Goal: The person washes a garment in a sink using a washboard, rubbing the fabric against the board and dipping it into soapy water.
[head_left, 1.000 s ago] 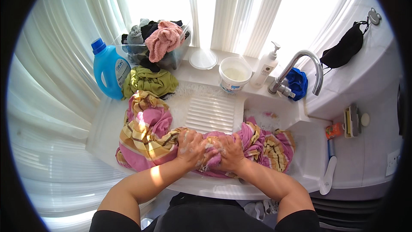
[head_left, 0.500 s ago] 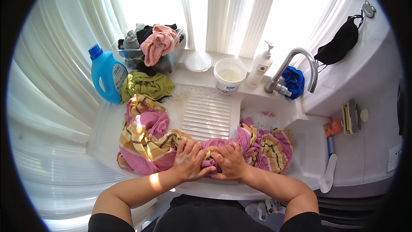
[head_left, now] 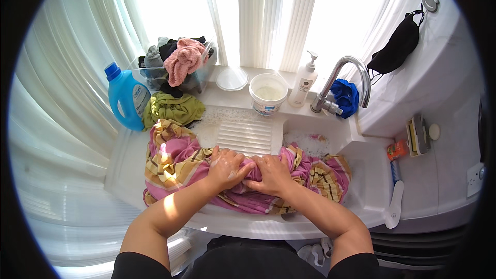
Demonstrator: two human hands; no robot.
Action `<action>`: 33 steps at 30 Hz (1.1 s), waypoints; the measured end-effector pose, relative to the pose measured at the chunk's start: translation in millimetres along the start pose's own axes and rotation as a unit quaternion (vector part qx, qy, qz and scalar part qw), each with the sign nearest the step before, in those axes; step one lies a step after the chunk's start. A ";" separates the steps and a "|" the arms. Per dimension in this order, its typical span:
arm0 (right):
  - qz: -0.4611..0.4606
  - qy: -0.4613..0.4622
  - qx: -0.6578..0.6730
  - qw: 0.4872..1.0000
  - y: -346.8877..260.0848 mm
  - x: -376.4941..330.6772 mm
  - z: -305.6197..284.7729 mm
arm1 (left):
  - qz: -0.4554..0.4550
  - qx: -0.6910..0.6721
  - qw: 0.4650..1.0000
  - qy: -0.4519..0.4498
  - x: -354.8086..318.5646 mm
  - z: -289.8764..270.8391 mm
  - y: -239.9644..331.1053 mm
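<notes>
A large pink cloth with yellow and dark stripes (head_left: 178,168) lies wet and bunched along the front of the white sink (head_left: 129,175). Its left end heaps up on the sloping side, while its right end hangs over into the basin. My left hand (head_left: 227,169) is closed on the middle of the cloth, foam on its skin. Close beside it, my right hand (head_left: 269,174) grips the same cloth, thumbs nearly meeting. Behind the hands shows the ribbed washboard (head_left: 245,137), partly covered by the cloth. Fingertips are partly hidden in the folds.
An olive-green garment (head_left: 173,109) lies by a blue detergent bottle (head_left: 124,95) and a clear bin of clothes (head_left: 204,67). Along the back stand a white tub (head_left: 268,93), a pump bottle (head_left: 303,82) and the faucet (head_left: 356,62). A white-handled brush (head_left: 395,204) rests at right.
Both hands have moved away from me over the cloth, toward the washboard. More of the cloth now shows in front of my hands. The whole view has shifted slightly.
</notes>
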State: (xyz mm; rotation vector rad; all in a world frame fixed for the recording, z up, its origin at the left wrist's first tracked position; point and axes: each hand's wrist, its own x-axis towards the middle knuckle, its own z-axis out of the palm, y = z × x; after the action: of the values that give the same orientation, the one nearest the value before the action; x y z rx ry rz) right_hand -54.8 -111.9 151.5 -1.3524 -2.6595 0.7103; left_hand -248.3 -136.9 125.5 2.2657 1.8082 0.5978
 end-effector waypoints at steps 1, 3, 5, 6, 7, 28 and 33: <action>-0.115 0.101 -0.012 0.988 11.8 -28.6 14.1 | 0.078 0.007 0.996 0.034 -22.1 -7.8 8.4; -0.241 0.220 -0.081 0.942 17.3 -63.8 28.1 | 0.169 0.036 0.983 0.062 -67.0 -14.3 18.4; -0.258 0.247 -0.115 0.927 14.9 -56.4 40.0 | 0.151 0.032 0.984 0.089 -72.3 4.5 14.0; -0.199 0.206 -0.083 0.954 16.6 -35.1 45.8 | 0.074 0.036 0.994 0.069 -55.1 7.8 15.0; -0.135 0.164 -0.056 0.976 23.8 -3.4 48.1 | 0.000 0.035 0.998 0.051 -21.4 11.6 16.3; -0.031 0.217 -0.028 0.975 34.0 62.8 48.3 | -0.170 0.019 0.985 -0.034 49.3 20.8 11.5; 0.005 0.202 0.021 0.979 37.9 54.9 38.7 | -0.095 0.061 0.993 0.037 55.2 29.6 19.3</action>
State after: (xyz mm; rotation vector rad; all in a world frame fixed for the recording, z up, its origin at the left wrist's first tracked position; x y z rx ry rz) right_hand -70.3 -64.2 92.9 -1.3314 -2.3075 0.4327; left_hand -208.9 -85.2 117.0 2.1350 2.1205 0.5578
